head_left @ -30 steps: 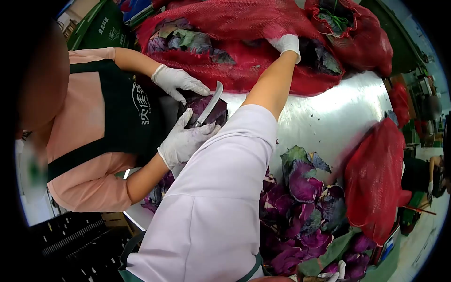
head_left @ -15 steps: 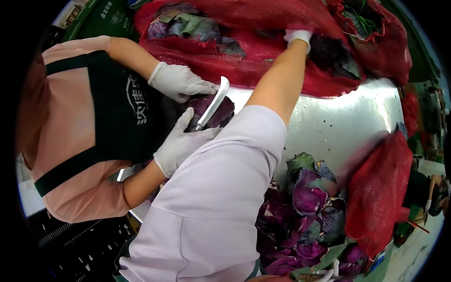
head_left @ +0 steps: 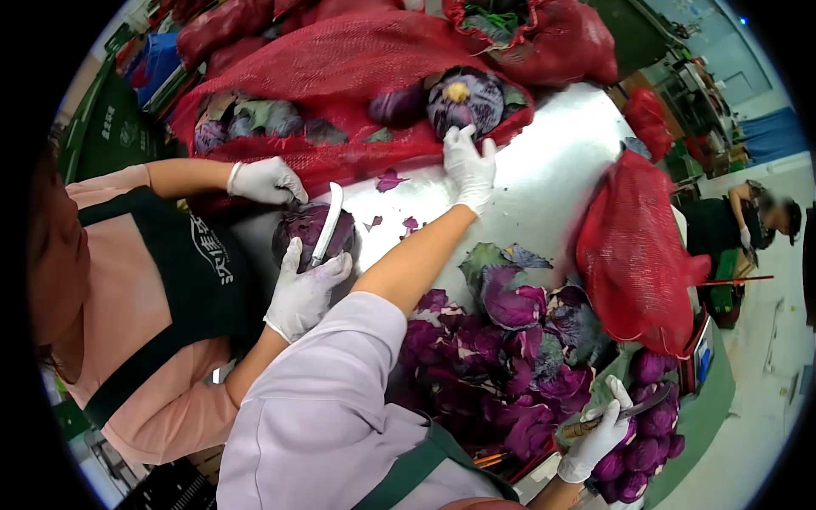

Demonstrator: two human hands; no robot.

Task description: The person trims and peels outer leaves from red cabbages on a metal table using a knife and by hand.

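My left hand [head_left: 470,170], in a white glove, reaches to a red cabbage [head_left: 466,104] at the mouth of a red mesh sack [head_left: 340,55]. Its fingertips touch the near side of the cabbage, with fingers and thumb apart. The cabbage's pale cut stem faces up. At the lower right, my gloved right hand [head_left: 595,444] is closed around the wooden handle of a curved knife [head_left: 648,401]. Beside that hand lie several trimmed red cabbages [head_left: 650,455]. A heap of loose purple cabbage leaves [head_left: 501,357] lies between my arms.
On my left, a co-worker's gloved hands [head_left: 302,293] hold another red cabbage [head_left: 297,228] and a curved knife [head_left: 330,225]. A full red sack [head_left: 633,246] stands at the right of the metal table [head_left: 552,161]. Another person [head_left: 739,221] is farther off.
My left hand has drawn back out of the sack, and a cabbage now shows at its mouth. The view has shifted, bringing my right hand with the knife into sight.
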